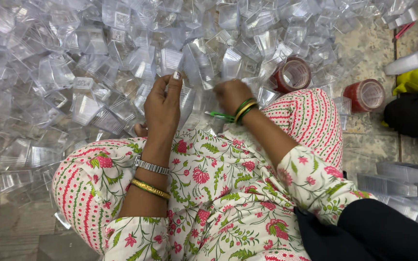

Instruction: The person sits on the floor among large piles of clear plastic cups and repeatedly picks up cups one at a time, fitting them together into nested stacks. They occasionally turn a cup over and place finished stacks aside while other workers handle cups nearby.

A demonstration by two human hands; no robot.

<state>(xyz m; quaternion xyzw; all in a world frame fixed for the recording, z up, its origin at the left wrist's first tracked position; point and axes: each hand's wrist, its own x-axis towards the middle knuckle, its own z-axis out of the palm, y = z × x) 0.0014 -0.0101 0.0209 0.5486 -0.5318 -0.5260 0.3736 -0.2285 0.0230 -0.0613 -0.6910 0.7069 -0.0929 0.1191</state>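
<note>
The person sits on the floor (pixel 6 232) with knees drawn up in a floral print, facing a wide heap of clear plastic cups (pixel 88 72) that covers most of the view. The left hand (pixel 162 107) is raised at the near edge of the heap, its grip clamped on a short stack of cups (pixel 186 99), thumb laid along the top and fingers curled round the far side. The stack sits upright between the hand and the heap, just above the left knee. The right hand (pixel 231 95) is just beside it, fist-like with the knuckles up; its fingers are curled in toward the heap and hidden from here, so I cannot tell whether its grip has closed on a cup or is empty. The two hands are near each other but not touching. A green strip (pixel 220 116) lies against the right wrist next to green and gold bangles (pixel 244 110). The left wrist bears a metal watchband (pixel 151 166) and a gold bangle (pixel 150 189). To the right of the heap, two rolls of red tape (pixel 293 75) lie on the floor, one touching the cups, the other (pixel 365 95) apart. Long nested stacks (pixel 397 186) lie at the right edge, and a yellow cloth (pixel 416 79) beside a dark sleeve (pixel 410 113).
</note>
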